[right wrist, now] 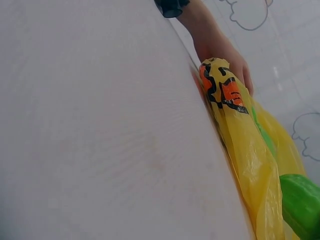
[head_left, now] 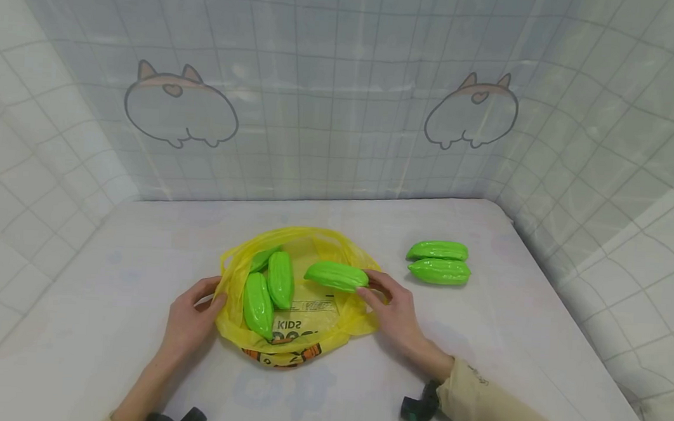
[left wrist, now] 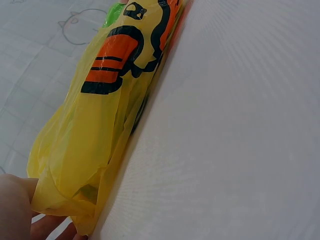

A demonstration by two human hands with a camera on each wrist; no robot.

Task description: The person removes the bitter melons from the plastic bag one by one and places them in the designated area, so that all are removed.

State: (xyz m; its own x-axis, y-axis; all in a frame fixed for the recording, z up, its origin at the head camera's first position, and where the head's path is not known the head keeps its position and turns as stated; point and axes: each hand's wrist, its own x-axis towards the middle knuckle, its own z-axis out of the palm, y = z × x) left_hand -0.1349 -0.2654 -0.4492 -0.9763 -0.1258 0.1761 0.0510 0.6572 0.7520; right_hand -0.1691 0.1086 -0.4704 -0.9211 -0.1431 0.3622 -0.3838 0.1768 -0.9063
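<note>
A yellow plastic bag [head_left: 308, 317] lies with its mouth spread wide, several green ridged fruit-like pieces [head_left: 258, 305] inside on its left. My left hand [head_left: 190, 317] pinches the bag's left rim; the left wrist view shows the thumb and fingers [left wrist: 17, 200] around the yellow film [left wrist: 75, 165]. Over the bag's right part, my right hand [head_left: 395, 309] holds one green piece [head_left: 336, 276] by its right end, between thumb and fingers. That piece [right wrist: 301, 202] shows beside the bag [right wrist: 250, 165] in the right wrist view, where the right hand is hidden.
Two more green pieces [head_left: 438, 271] lie side by side on the white table [head_left: 503, 321], right of the bag. Tiled-pattern sheeting [head_left: 331, 108] with animal drawings stands behind the table and at both sides. Black devices [head_left: 420, 404] are at both wrists.
</note>
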